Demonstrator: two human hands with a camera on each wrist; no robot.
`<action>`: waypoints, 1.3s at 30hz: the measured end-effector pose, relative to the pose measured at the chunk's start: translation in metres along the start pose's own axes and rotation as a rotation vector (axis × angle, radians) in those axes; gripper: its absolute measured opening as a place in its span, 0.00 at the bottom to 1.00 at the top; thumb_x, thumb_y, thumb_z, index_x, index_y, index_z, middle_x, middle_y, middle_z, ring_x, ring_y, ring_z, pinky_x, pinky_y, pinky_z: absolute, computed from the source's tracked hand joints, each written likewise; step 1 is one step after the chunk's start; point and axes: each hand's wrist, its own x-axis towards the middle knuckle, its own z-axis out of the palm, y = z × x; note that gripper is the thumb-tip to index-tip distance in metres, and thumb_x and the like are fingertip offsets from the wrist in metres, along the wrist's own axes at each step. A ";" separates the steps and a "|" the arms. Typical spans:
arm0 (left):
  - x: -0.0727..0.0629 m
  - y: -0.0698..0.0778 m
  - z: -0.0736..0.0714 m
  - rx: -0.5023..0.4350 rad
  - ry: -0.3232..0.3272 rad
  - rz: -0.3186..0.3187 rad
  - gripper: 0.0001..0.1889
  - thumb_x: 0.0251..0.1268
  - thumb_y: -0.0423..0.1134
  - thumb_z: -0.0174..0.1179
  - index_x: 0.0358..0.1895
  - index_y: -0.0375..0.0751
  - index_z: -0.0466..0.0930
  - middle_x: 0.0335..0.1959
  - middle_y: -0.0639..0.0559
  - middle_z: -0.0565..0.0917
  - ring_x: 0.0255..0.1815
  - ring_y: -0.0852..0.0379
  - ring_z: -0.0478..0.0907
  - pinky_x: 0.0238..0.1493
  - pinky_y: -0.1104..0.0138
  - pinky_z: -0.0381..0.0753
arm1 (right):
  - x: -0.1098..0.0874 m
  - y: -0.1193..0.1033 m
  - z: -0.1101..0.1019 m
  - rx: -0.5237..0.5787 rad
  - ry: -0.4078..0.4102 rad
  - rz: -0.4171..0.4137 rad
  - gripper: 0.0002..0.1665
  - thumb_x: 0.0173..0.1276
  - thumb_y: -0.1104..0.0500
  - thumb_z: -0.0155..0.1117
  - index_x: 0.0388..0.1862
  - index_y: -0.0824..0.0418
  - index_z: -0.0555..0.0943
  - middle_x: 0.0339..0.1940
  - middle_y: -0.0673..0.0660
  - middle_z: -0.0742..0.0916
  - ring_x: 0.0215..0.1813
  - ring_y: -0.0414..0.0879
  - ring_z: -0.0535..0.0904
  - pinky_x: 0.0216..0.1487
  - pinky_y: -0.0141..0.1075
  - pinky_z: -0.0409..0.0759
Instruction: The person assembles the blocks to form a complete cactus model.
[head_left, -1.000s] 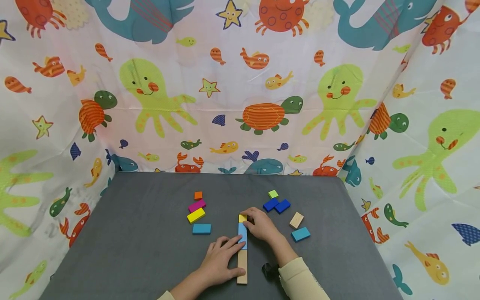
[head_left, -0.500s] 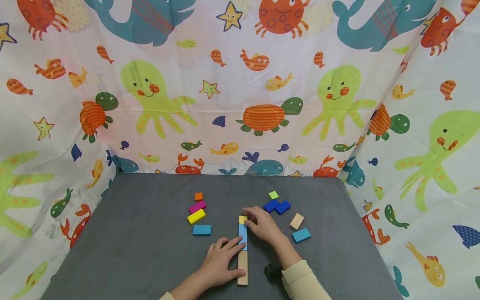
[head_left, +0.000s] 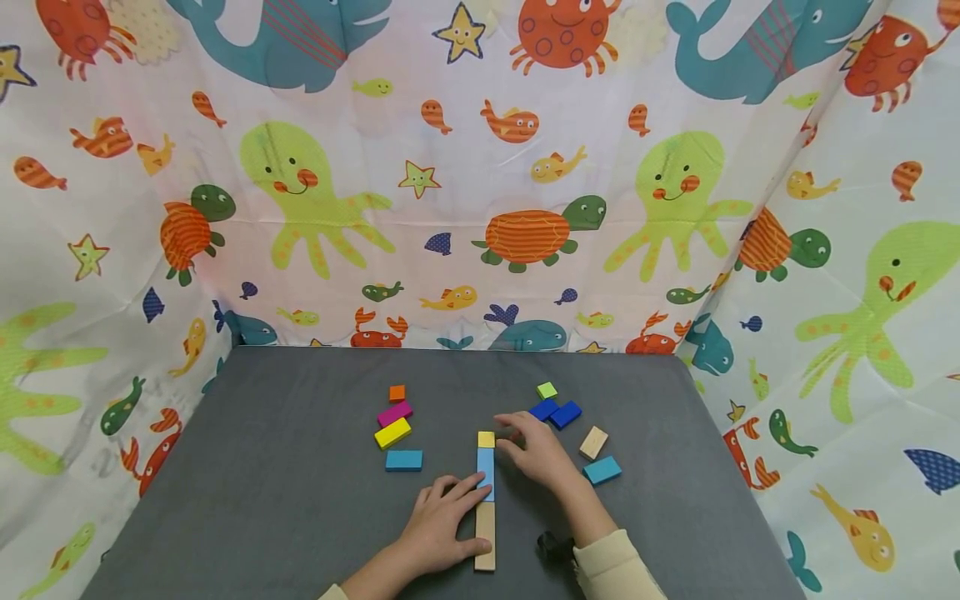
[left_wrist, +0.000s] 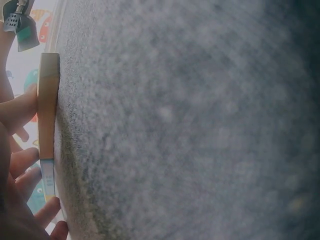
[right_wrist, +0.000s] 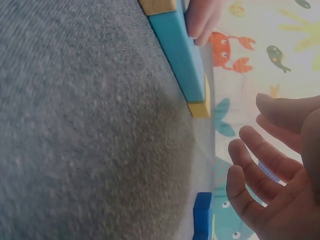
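A straight row of blocks runs away from me at the middle of the table: a long natural wood block (head_left: 485,517) nearest, a light blue block (head_left: 486,463), then a small yellow block (head_left: 486,439) at the far end. My left hand (head_left: 442,529) rests against the row from the left, thumb on the wood block and fingertips on the light blue one. To the right of the yellow block hovers my right hand (head_left: 536,450), its fingers loosely bent and nothing in them. In the right wrist view, a gap separates those fingers from the yellow block (right_wrist: 200,109).
Left of the row lie an orange block (head_left: 397,394), a magenta block (head_left: 395,413), a yellow block (head_left: 393,432) and a teal block (head_left: 404,461). To the right are a green block (head_left: 547,390), two dark blue blocks (head_left: 566,414), a wood block (head_left: 594,442) and another teal block (head_left: 602,470).
The right hand has let go of the small yellow block and drawn back to the right. The left hand and the row have stayed in place.
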 end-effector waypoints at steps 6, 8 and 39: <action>-0.002 0.000 0.001 -0.006 0.010 0.009 0.42 0.64 0.68 0.68 0.81 0.65 0.68 0.84 0.63 0.63 0.73 0.47 0.63 0.68 0.40 0.65 | -0.007 -0.003 -0.008 0.010 0.045 0.008 0.25 0.74 0.62 0.71 0.69 0.62 0.82 0.61 0.58 0.87 0.50 0.50 0.86 0.54 0.51 0.86; -0.002 -0.001 0.001 -0.009 0.012 0.012 0.42 0.65 0.68 0.68 0.81 0.64 0.69 0.84 0.63 0.63 0.73 0.47 0.63 0.68 0.40 0.65 | -0.010 -0.004 -0.011 0.007 0.055 0.009 0.25 0.74 0.62 0.72 0.69 0.62 0.82 0.61 0.58 0.87 0.50 0.51 0.86 0.55 0.51 0.85; -0.001 -0.001 0.002 -0.016 0.006 0.004 0.42 0.65 0.67 0.68 0.81 0.65 0.67 0.85 0.65 0.60 0.74 0.49 0.62 0.69 0.40 0.65 | -0.043 0.022 -0.049 -0.042 0.133 0.092 0.28 0.67 0.65 0.77 0.66 0.63 0.83 0.57 0.61 0.88 0.51 0.57 0.86 0.47 0.49 0.84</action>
